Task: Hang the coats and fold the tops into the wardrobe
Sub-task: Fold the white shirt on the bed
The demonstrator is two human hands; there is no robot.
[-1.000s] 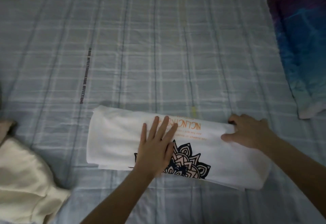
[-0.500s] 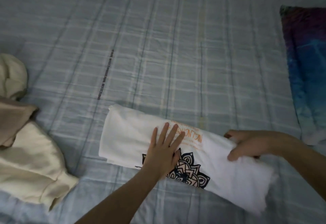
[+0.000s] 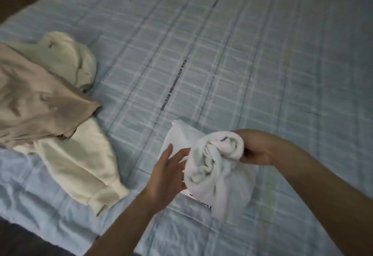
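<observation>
Half a second ago the tee lay flat under a spread left palm; since then its right end has been rolled over toward the left. 2 hands work it. Right hand (image 3: 255, 148) curls round the far side of the rolled end and grips it, thumb hidden behind the cloth. Left hand (image 3: 168, 172) has its fingers straight and loosely spread, fingertips touching the near left edge of the roll and the flat layer under it.

White tee (image 3: 214, 163) sits on the bed (image 3: 262, 64), low and right of centre. Its long axis runs from the far-left corner, which points up the bed, down toward the near right. The rolled part shows its open spiral end toward the camera and is tilted up off the flat part. A dark scrap of print peeks out at the lower edge under the roll; it cannot be read.

Printed on the plaid sheet, a dark line of text (image 3: 173, 86) runs along one stripe beyond the tee; it seems to end in "AFFECTIONS", but blur makes that unsure.

Well apart, at the left, a tan top (image 3: 40, 98) lies crumpled over a cream hoodie (image 3: 84, 167), whose sleeve stretches toward the near edge.
</observation>
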